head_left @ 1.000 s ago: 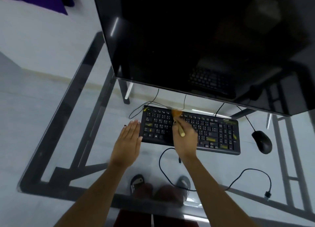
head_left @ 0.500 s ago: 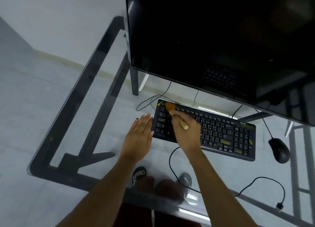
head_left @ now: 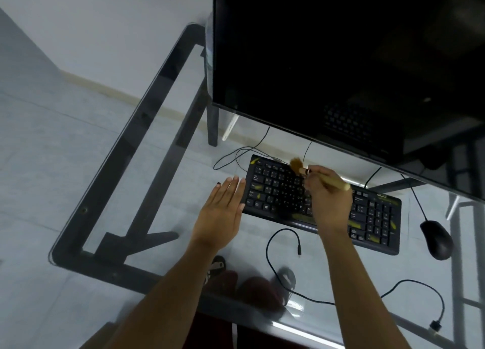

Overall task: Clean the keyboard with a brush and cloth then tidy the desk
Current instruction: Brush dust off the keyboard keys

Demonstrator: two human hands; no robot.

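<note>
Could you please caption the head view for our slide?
Right hand brushes the keyboard with a brush; flat left hand steadies its end.

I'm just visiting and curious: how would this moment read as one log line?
step: brushing keyboard | right hand: grips brush | left hand: flat beside keyboard | cloth: unseen

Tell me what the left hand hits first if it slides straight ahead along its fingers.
Probably nothing soon. The left hand points up and slightly right, past the keyboard's left end, toward thin cables on the glass desk. It may graze the keyboard's corner; depth is unclear.
</note>
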